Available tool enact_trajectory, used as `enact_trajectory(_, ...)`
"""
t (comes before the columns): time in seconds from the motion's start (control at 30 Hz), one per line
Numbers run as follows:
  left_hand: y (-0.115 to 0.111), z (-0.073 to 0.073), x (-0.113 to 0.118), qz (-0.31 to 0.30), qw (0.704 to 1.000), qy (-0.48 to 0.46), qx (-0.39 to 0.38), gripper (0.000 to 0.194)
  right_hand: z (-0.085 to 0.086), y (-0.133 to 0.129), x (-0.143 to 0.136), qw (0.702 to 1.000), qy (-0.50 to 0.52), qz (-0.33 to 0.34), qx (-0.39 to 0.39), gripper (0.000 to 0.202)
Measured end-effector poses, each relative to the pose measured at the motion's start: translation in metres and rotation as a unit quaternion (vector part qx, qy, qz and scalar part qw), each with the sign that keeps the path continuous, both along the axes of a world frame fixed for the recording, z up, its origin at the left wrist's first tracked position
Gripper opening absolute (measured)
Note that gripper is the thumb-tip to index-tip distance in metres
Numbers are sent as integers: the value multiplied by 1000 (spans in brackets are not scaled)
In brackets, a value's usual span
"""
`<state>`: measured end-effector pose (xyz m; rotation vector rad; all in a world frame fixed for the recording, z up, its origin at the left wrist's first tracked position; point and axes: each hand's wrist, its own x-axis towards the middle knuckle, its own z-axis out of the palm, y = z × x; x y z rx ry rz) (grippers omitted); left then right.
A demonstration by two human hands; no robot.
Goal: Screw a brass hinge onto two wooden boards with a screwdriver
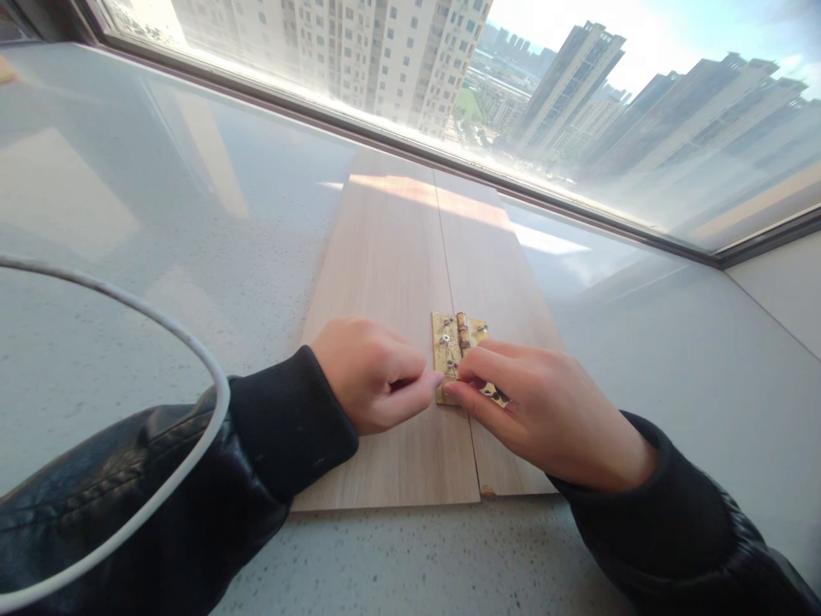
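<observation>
A brass-coloured hinge [442, 329] lies across the seam between two pale wood-grain boards, the left board [391, 257] and the right board [491, 257]. Several screws stand in its holes, one with a bright cross-slot head [447, 339]. My left hand [378, 376] is closed, fingers curled under, its thumb tip at the hinge's lower left edge. Over the lower part of the hinge, my right hand [532, 398] is closed with thumb and fingers near together. Whatever either hand pinches is hidden or too small to name. The hinge's right leaf is partly covered.
The boards lie on a speckled white stone sill [398, 556]. A white cable [218, 411] loops in front of my left sleeve. Behind the boards runs a dark window frame [410, 154], with tall buildings beyond the glass.
</observation>
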<state>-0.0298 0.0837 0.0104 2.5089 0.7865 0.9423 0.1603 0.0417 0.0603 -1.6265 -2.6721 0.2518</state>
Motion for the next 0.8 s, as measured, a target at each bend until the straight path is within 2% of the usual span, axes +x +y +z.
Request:
enact_trajectory(0.2, 0, -1, 0, -1, 1000, -4, -1, 42, 0, 3, 2, 999, 47, 7, -3, 15)
enact_trajectory(0.37, 0, -2, 0, -1, 1000, -4, -4, 42, 4, 2, 4, 994, 103, 37, -8, 17)
enact_trajectory(0.6, 0, -1, 0, -1, 1000, -3, -3, 42, 3, 4, 7, 992, 112, 61, -7, 17)
enact_trajectory(0.8, 1, -1, 0, -4, 1000, 0, -4, 42, -1, 5, 6, 993, 107, 54, -7, 14)
